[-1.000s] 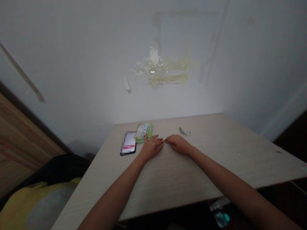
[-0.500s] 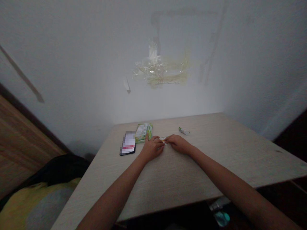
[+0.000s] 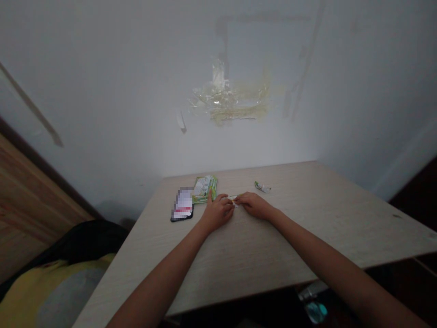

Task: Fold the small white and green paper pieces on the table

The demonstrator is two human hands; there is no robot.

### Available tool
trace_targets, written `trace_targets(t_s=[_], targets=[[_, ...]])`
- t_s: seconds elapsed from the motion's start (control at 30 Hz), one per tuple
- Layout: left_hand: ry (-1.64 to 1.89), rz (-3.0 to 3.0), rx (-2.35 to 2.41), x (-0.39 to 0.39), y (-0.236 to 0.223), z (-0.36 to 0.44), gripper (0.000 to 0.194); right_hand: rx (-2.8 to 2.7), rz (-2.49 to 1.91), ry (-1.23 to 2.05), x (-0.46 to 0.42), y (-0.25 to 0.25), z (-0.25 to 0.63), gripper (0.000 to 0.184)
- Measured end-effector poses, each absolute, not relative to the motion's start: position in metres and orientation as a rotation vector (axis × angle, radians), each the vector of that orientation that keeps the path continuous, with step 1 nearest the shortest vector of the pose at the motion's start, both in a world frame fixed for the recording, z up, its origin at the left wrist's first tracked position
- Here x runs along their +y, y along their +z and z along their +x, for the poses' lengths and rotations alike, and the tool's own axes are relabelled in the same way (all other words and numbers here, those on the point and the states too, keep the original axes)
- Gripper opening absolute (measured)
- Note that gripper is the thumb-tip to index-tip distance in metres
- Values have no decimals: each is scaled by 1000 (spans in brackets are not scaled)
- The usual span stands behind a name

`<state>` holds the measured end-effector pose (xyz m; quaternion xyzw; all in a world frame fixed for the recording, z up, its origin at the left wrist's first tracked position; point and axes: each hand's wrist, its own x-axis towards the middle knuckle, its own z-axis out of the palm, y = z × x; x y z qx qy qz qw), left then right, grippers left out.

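Note:
Both my hands meet over the middle of the table [image 3: 259,255]. Between their fingertips is a small, flat white piece [image 3: 234,199] with a touch of orange and green, perhaps a wrapper; most of it is covered by fingers. My left hand [image 3: 217,214] pinches its left side, thumb and fingers bent. From the other side, the closed fingers of my right hand [image 3: 254,205] grip it. A green-and-white packet [image 3: 205,186] lies flat just beyond my left hand. Past my right hand rests a small crumpled green-and-clear wrapper [image 3: 262,187].
Left of the packet lies a phone [image 3: 182,205] with a lit, pixelated screen. Behind the table rises a wall with peeling clear tape [image 3: 225,98]. A bottle [image 3: 316,312] shows below the front edge. Yellow and grey cloth [image 3: 58,291] sits at lower left.
Almost nothing differs. The fingers of my left hand are slightly more curled around the small piece; the packet, phone and wrapper stay where they were.

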<state>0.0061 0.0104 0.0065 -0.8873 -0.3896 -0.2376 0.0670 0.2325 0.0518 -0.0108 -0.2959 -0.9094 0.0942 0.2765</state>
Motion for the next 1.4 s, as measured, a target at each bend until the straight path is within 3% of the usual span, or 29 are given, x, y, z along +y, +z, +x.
trace_targets(t_s=[1.4], targets=[[-663,-2794,-1176,16,5,1,28,-2429,-802,310,55,-12,234,41]])
